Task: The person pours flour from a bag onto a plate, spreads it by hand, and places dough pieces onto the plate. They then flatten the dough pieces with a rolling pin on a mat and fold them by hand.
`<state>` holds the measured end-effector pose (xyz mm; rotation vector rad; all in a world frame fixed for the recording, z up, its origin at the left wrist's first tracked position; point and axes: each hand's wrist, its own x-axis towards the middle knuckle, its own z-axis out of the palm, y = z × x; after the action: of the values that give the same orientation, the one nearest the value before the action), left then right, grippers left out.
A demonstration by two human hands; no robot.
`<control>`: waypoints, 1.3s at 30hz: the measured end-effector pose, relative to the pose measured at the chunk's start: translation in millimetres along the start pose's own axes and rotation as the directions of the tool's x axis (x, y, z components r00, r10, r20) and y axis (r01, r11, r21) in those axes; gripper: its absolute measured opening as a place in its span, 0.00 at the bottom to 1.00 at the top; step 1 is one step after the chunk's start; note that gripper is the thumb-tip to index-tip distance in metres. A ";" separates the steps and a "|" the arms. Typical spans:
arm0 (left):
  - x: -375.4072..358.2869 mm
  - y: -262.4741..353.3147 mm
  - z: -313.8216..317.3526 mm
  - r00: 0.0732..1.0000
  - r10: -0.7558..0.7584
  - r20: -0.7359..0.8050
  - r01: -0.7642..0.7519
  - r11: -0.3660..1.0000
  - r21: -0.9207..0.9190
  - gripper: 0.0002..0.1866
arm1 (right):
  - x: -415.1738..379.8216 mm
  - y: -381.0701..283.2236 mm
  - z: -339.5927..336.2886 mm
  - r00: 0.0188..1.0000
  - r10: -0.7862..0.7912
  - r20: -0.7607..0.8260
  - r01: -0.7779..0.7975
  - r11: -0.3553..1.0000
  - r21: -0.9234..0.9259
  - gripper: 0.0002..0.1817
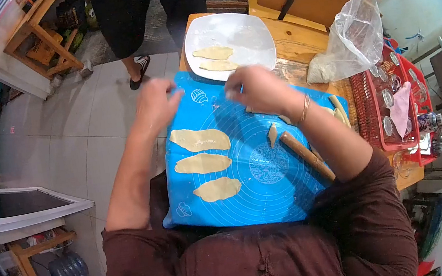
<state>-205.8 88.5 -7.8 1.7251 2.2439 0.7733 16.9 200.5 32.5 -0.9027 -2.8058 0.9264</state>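
Note:
My left hand point(159, 102) hovers over the upper left edge of the blue baking mat point(257, 200), slightly blurred, thumb apart from the curled fingers, nothing visible in it. Between the plate and the mat's middle is my right hand point(259, 87), loosely bent, with no held thing visible. Two flat dough pieces point(213, 53) lie on the white plate point(249, 31). Three more flattened dough pieces point(203, 164) form a column on the mat's left half. A wooden rolling pin point(307, 156) rests at the right, beside a small dough scrap point(272, 135); my right forearm partly hides other dough.
At the right stand a clear plastic bag point(355, 36) of pale contents and a red basket point(371, 110) holding glasses and a pink cloth point(402, 109). A person in black point(127, 22) stands beyond the plate. Water bottles point(70, 275) sit on a lower left shelf.

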 end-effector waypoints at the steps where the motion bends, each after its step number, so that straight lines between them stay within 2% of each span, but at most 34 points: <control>1: -17.3 -1.8 0.5 0.996 -0.020 0.091 0.021 1.000 -0.007 0.15 | -9.9 -7.9 11.8 0.996 -0.025 0.082 0.030 0.998 -0.055 0.12; 2: -33.9 -2.7 3.9 0.996 -0.017 0.089 0.018 1.000 -0.008 0.15 | -21.4 -14.9 26.9 0.996 -0.050 0.070 0.057 0.994 -0.093 0.13; 4: -59.4 -3.9 9.4 0.986 0.163 0.030 -0.162 0.987 -0.012 0.18 | -34.5 -23.2 58.0 0.996 -0.077 0.054 0.084 0.987 -0.134 0.15; 5: -66.1 -2.7 8.9 0.986 0.164 0.028 -0.164 0.986 -0.011 0.18 | -37.1 -25.6 73.6 0.998 -0.068 0.010 0.068 0.978 -0.195 0.16; 6: -71.4 -0.5 8.6 0.990 0.140 0.021 -0.141 0.989 0.035 0.18 | -38.4 -30.0 80.9 0.997 -0.062 -0.034 0.051 0.965 -0.255 0.17; 8: -76.1 1.8 6.3 0.994 0.112 0.008 -0.112 0.990 0.082 0.18 | -39.9 -36.6 86.5 0.999 -0.043 -0.026 0.035 0.970 -0.242 0.18; 10: -76.1 3.5 4.7 0.995 -0.004 0.098 0.000 0.999 0.038 0.14 | -40.5 -40.7 88.1 1.000 -0.019 -0.015 0.015 0.973 -0.229 0.18; 13: -75.0 8.5 3.4 0.981 -0.091 0.169 0.089 0.996 0.024 0.12 | -39.6 -41.4 88.7 0.999 0.045 0.002 -0.044 0.984 -0.173 0.18; 15: -75.1 7.8 3.7 0.982 -0.081 0.173 0.079 0.997 0.018 0.12 | -38.8 -39.4 88.3 0.989 0.141 -0.037 -0.145 0.983 -0.110 0.18; 16: -74.8 8.3 3.9 0.982 -0.072 0.177 0.070 0.997 0.014 0.12 | -40.0 -38.9 87.8 0.989 0.143 -0.035 -0.146 0.983 -0.112 0.18; 18: -73.6 12.7 -1.5 0.976 -0.075 0.204 0.084 0.996 -0.037 0.12 | -42.7 -37.3 86.9 0.984 0.155 -0.092 -0.156 0.988 0.003 0.18; 20: -74.5 14.3 -1.5 0.969 -0.080 0.233 0.102 0.991 -0.083 0.13 | -42.3 -33.3 90.4 0.985 0.135 -0.105 -0.135 0.991 0.005 0.18; 22: -75.7 14.3 1.8 0.987 -0.033 0.157 0.029 0.999 0.028 0.15 | -41.1 -32.1 92.1 0.986 0.114 -0.122 -0.113 0.994 0.010 0.18; 24: -73.9 18.2 -0.7 0.981 -0.027 0.190 0.017 0.999 0.052 0.17 | -39.1 -33.1 91.8 0.986 0.153 -0.061 -0.153 0.988 0.016 0.17; 26: -72.8 22.0 -1.1 0.973 -0.022 0.229 0.005 0.997 0.071 0.19 | -39.2 -33.0 95.2 0.983 0.165 -0.081 -0.166 0.986 0.001 0.17; 29: -69.4 22.5 0.2 0.954 -0.056 0.295 0.038 0.997 0.067 0.19 | -39.7 -36.3 94.7 0.976 0.194 -0.102 -0.196 0.981 -0.005 0.16; 31: -67.7 19.5 2.1 0.940 -0.182 0.288 0.200 0.979 -0.034 0.18 | -40.4 -36.4 94.0 0.970 0.220 -0.101 -0.221 0.975 0.007 0.15; 34: -65.4 16.2 -6.6 0.932 -0.212 0.295 0.213 0.977 0.028 0.16 | -40.0 -35.3 92.9 0.958 0.264 -0.110 -0.260 0.964 0.052 0.14; 36: -63.8 5.4 -7.2 0.916 -0.232 0.328 0.256 0.966 -0.034 0.15 | -39.0 -35.4 85.2 0.957 0.290 0.010 -0.290 0.956 0.046 0.14; 37: -62.9 -0.8 -6.2 0.898 -0.247 0.363 0.299 0.950 -0.093 0.13 | -38.9 -35.8 83.1 0.957 0.289 0.009 -0.289 0.956 0.047 0.14; 39: -59.9 -12.2 -2.0 0.881 -0.226 0.415 0.296 0.949 -0.111 0.13 | -38.4 -36.8 80.6 0.961 0.258 0.103 -0.269 0.957 0.108 0.13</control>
<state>-199.3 29.2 -21.4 1.3180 2.0051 0.4845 11.8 113.0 -8.0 -1.2705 -2.7057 1.1823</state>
